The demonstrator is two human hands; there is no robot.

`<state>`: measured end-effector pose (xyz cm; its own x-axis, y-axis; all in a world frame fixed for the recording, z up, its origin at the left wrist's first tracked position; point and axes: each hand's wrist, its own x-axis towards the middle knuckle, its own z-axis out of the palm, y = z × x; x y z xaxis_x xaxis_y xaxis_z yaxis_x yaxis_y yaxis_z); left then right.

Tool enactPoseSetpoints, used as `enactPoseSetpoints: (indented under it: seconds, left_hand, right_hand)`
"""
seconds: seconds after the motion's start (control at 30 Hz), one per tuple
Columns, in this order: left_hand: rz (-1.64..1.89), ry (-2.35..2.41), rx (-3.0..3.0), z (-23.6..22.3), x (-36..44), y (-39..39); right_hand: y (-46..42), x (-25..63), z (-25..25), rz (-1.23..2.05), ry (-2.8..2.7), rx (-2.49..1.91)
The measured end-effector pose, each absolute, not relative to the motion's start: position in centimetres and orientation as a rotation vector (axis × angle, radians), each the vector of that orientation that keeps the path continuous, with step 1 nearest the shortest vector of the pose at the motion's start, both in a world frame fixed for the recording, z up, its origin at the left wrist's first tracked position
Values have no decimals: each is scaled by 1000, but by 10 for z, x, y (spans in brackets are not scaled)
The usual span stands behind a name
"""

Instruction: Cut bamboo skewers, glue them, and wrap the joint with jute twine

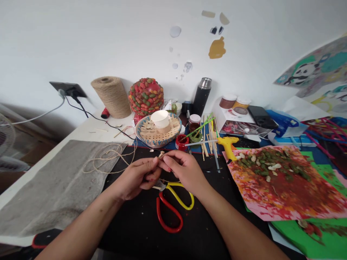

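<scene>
My left hand (145,175) and my right hand (185,169) meet over the black mat, fingertips pinched together. Between them pokes out a small pale-tan piece (161,154) that looks like a bit of peanut shell; the fingers hide most of it. Reddish stains mark some fingertips. Just below the hands lie scissors (169,209) with one red and one yellow handle, their blades partly hidden under my left hand. Loose loops of twine (108,159) spread to the left of my hands. Beyond them sits a woven basket (142,131) with a white paper cup (160,121) in it.
A twine spool (111,97), a shell-covered ball-shaped object (146,96) and a black thermos (202,96) stand along the wall. Right of centre are a red paint jar (181,143), thin sticks (210,139), a yellow glue gun (228,146) and paint-smeared paper (284,195) with shells.
</scene>
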<state>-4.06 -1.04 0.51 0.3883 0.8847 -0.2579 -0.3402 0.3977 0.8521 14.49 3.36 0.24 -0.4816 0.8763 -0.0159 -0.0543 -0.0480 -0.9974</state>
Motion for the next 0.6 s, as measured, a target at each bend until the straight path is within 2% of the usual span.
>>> enactPoseSetpoints:
  seconds: [0.6]
  left_hand:
    - [1075, 910, 818, 6, -38, -5]
  right_hand:
    - [36, 145, -3, 1552, -1479, -971]
